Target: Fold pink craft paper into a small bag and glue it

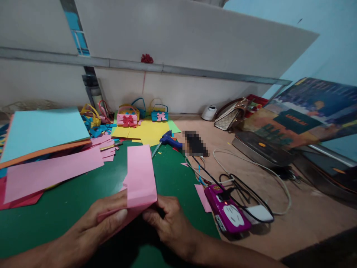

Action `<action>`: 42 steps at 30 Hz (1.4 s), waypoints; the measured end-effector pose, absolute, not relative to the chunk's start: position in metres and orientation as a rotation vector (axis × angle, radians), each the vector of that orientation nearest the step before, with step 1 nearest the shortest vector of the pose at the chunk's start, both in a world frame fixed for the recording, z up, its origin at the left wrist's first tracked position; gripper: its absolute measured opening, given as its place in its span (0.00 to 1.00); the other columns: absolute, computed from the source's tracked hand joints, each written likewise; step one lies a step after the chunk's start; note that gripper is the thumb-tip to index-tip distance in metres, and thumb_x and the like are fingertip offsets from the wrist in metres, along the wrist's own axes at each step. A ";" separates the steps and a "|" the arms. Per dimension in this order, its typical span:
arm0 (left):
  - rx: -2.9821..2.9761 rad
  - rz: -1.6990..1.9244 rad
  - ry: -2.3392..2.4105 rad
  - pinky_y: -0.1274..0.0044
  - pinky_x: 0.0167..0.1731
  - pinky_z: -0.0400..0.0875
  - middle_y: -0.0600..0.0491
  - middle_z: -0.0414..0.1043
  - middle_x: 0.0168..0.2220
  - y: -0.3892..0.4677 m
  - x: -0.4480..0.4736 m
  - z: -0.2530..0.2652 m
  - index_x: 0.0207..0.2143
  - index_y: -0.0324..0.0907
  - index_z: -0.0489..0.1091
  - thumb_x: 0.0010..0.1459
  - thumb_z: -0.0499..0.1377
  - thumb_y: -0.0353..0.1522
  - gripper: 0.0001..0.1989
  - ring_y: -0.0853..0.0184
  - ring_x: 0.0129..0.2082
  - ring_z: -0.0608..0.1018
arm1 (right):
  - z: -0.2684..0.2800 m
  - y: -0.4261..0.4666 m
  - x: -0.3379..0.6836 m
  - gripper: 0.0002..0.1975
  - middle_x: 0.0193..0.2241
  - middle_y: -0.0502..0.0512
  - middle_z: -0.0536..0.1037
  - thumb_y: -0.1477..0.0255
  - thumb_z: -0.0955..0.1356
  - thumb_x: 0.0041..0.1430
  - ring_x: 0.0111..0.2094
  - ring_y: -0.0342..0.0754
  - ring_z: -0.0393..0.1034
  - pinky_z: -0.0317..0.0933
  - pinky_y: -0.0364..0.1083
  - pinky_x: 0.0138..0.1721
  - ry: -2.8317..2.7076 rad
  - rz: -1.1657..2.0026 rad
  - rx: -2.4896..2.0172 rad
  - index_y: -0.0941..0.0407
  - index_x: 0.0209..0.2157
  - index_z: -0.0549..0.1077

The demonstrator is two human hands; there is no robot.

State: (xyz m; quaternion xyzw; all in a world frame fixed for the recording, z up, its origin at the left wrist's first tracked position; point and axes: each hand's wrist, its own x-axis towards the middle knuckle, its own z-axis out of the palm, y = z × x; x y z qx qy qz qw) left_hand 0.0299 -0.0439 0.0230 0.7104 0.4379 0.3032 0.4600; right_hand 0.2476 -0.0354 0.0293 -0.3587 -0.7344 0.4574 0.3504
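A folded piece of pink paper (141, 175) is held up over the green work mat (92, 186), one flat panel standing upward and another part running down towards me. My left hand (104, 214) pinches its left side, thumb on top and fingers behind. On the right, my right hand (169, 219) grips the lower right edge, with thumb and fingers closed on the paper. Past the paper lies a blue glue gun (170, 139), its nozzle side hidden in part. A long pink paper strip (55, 169) rests to the left.
Small paper bags with bows, including a pink bag (127, 119) and a blue bag (160, 116), stand at the back. Light-blue paper sheets (47, 130) are stacked left. On the right are a purple power strip (227, 210), tangled cables and a handbag (230, 115).
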 end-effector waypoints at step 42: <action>0.891 0.735 0.726 0.82 0.27 0.66 0.49 0.74 0.31 -0.035 0.056 0.044 0.44 0.39 0.71 0.54 0.59 0.35 0.15 0.70 0.27 0.74 | 0.044 -0.030 0.249 0.07 0.20 0.46 0.68 0.68 0.67 0.51 0.22 0.39 0.63 0.58 0.39 0.24 -1.593 1.127 -1.103 0.57 0.27 0.67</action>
